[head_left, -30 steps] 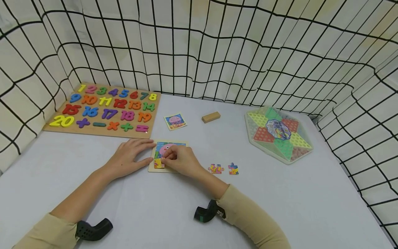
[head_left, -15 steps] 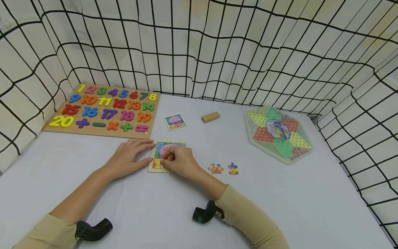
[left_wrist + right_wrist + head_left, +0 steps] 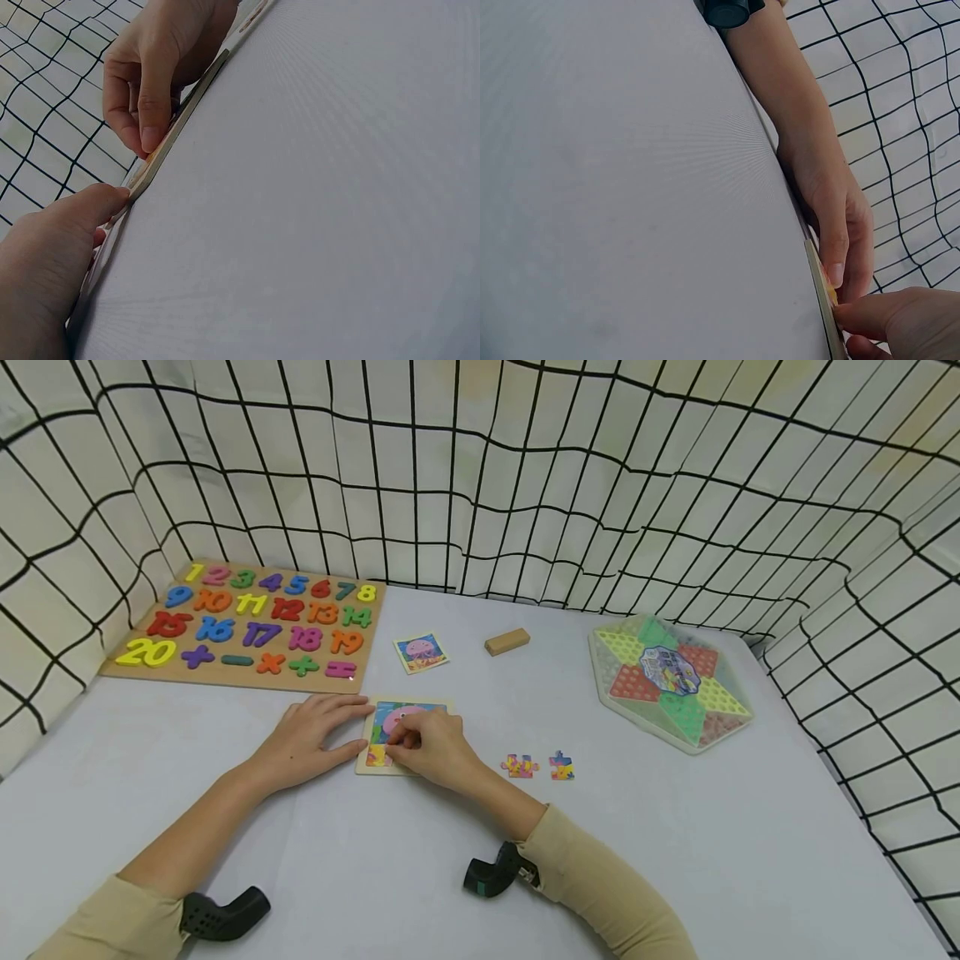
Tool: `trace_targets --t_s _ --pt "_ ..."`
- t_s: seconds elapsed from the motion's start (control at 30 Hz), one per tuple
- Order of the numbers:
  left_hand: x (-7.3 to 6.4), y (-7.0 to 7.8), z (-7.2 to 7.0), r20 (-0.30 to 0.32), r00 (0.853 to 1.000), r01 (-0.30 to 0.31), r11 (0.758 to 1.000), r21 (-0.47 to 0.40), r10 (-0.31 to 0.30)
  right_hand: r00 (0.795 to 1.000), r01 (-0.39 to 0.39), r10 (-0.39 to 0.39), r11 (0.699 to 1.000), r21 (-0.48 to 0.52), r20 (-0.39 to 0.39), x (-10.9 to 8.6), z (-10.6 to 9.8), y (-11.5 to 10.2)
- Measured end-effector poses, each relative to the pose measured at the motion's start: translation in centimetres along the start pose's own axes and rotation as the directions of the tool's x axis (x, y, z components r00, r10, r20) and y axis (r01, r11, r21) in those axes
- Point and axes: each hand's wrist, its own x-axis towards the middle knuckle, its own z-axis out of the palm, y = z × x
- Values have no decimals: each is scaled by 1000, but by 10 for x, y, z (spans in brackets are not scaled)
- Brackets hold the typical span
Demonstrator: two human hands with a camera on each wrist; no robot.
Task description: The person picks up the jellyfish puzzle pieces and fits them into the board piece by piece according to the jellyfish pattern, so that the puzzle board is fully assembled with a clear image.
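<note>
Closing on the left rim of the puzzle tray (image 3: 362, 769), the yellow corner piece (image 3: 377, 756) has been nudged left since the earlier frames; corner fit is judged near, full seating unconfirmed. Piece is pinched by the right hand (image 3: 433, 743), fingers curled. Tray's left edge is touched by the left hand (image 3: 309, 737), fingers extended. Pink loose piece (image 3: 520, 767) and blue-yellow loose piece (image 3: 562, 767) are left unmoved on the bench (image 3: 360, 860).

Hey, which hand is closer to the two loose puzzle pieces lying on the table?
The right hand. It is over the puzzle tray, to the left of the loose pieces; the left hand is farther off, at the tray's left edge.
</note>
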Motion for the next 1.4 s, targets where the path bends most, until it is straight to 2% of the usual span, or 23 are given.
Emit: trace_targets --t_s 0.43,0.7,1.17,1.4 --pt "0 -1 1 -19 1000 2 1000 -1 -2 998 6 -3 998 -57 63 1 -5 0" --pt "0 0 0 2 1000 12 1000 1 -12 1000 -7 9 998 -61 30 1 -3 1" --pt "0 0 0 -1 1000 2 1000 -1 -2 999 -22 19 996 -84 -27 2 -2 2" --pt "0 -1 0 1 1000 2 1000 0 -2 999 45 -45 986 -159 4 2 0 3"
